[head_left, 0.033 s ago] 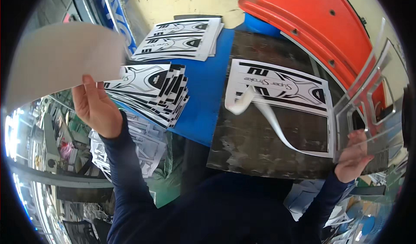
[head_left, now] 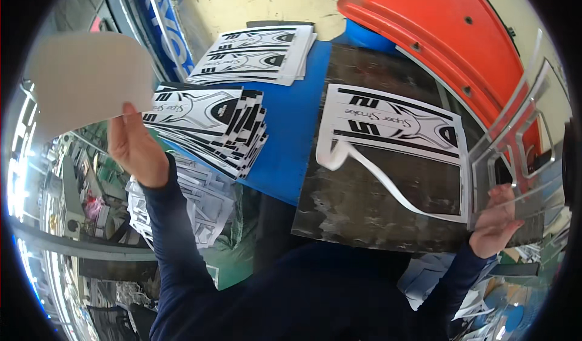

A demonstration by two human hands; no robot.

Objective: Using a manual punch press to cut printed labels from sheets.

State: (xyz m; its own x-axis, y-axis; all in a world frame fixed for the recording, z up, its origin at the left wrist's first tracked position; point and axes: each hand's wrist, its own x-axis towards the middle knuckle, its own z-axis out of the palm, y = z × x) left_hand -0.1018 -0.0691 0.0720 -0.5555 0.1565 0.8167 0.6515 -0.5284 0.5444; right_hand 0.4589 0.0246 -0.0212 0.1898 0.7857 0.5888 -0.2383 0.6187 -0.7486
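Note:
My left hand (head_left: 138, 150) is raised at the left, its thumb and fingers pinching the lower edge of a blank-backed sheet (head_left: 91, 80). Beside it, a fanned pile of black-and-white printed sheets (head_left: 221, 113) lies on the blue surface (head_left: 282, 135). At the right, my right hand (head_left: 496, 223) grips the lower part of a clear plastic template (head_left: 515, 141) with cut-out openings, tilted up on edge. On the dark scuffed board (head_left: 364, 207) between my hands lies a printed sheet (head_left: 394, 123) with its lower part cut out; its thin border strip (head_left: 382, 177) curls upward.
A neater stack of printed sheets (head_left: 257, 53) sits farther back. A large red curved panel (head_left: 448, 32) borders the board at the far right, with a blue round object (head_left: 367, 35) under it. Paper scraps (head_left: 203, 201) lie below the blue surface at the left.
The sheet in my left hand has shifted slightly and turned, uncovering more of the fanned pile. The curled strip on the board has dropped a little. My right hand stays in place.

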